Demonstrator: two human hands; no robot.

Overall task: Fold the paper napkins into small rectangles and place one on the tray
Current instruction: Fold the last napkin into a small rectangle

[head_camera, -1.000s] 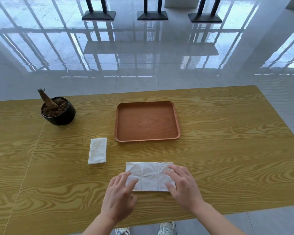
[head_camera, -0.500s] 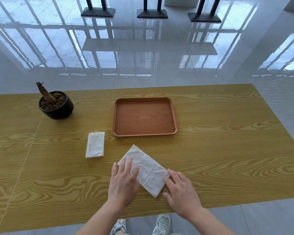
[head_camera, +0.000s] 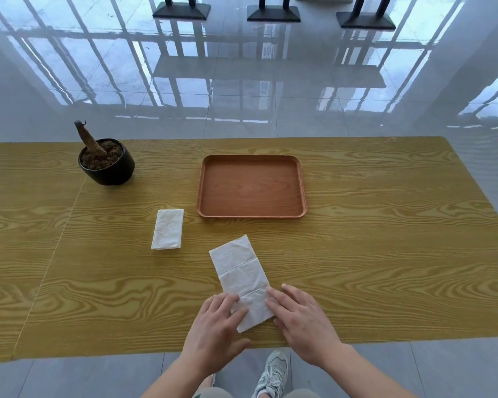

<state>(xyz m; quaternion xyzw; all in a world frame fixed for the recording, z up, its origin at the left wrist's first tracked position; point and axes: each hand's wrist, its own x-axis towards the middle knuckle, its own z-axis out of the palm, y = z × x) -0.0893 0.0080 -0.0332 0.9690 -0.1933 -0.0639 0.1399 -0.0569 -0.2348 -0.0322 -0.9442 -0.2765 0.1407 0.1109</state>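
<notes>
A long white napkin strip (head_camera: pixel 240 275) with two crease lines lies flat on the table, running almost lengthwise away from me and tilted a little left. My left hand (head_camera: pixel 216 330) rests its fingertips on the strip's near left edge. On the near right edge lie the fingers of my right hand (head_camera: pixel 302 317). Both hands press flat with fingers spread, gripping nothing. A folded small rectangular napkin (head_camera: pixel 168 232) lies to the left. The brown wooden tray (head_camera: pixel 302 191) sits empty beyond the strip.
A black pot (head_camera: pixel 110 165) of soil with a bare stump stands at the far left of the wooden table (head_camera: pixel 385 254). The table's near edge runs just under my wrists. Glossy floor and dark stand bases lie beyond the far edge.
The napkin strip has been turned from lying crosswise to pointing almost away from me. Both hands shifted to its near end.
</notes>
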